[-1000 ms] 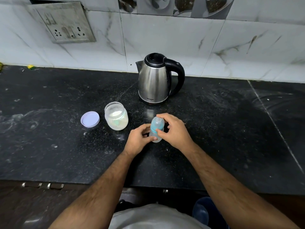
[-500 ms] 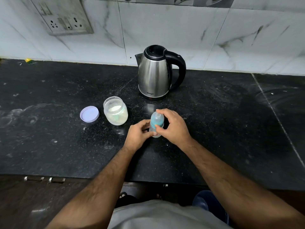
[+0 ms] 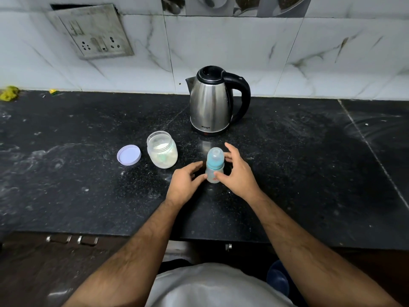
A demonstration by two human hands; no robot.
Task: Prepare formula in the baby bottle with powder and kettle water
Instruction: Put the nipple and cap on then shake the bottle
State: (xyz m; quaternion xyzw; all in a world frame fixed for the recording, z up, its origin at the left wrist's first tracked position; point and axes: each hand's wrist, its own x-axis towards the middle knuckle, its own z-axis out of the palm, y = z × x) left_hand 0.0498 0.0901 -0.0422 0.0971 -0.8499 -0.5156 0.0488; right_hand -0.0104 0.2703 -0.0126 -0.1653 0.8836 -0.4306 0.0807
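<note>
A small baby bottle (image 3: 214, 165) with a teal collar and clear cap stands upright on the black counter (image 3: 298, 173). My left hand (image 3: 184, 185) touches the bottle's lower body with its fingertips from the left. My right hand (image 3: 238, 173) is on the bottle's right, fingers spread apart behind the cap, thumb tip against the lower body. An open clear jar of white powder (image 3: 162, 152) stands to the left, its lilac lid (image 3: 129, 155) lying beside it. The steel kettle (image 3: 210, 103) with a black handle stands behind the bottle, lid closed.
A tiled wall with a switch and socket plate (image 3: 93, 34) runs along the back of the counter. Yellow scraps (image 3: 8, 93) lie at the far left by the wall. The counter's front edge runs below my forearms.
My right hand's fingers have lifted off the bottle's cap and spread apart. The bottle stays upright in the same spot. The camera view has shifted slightly.
</note>
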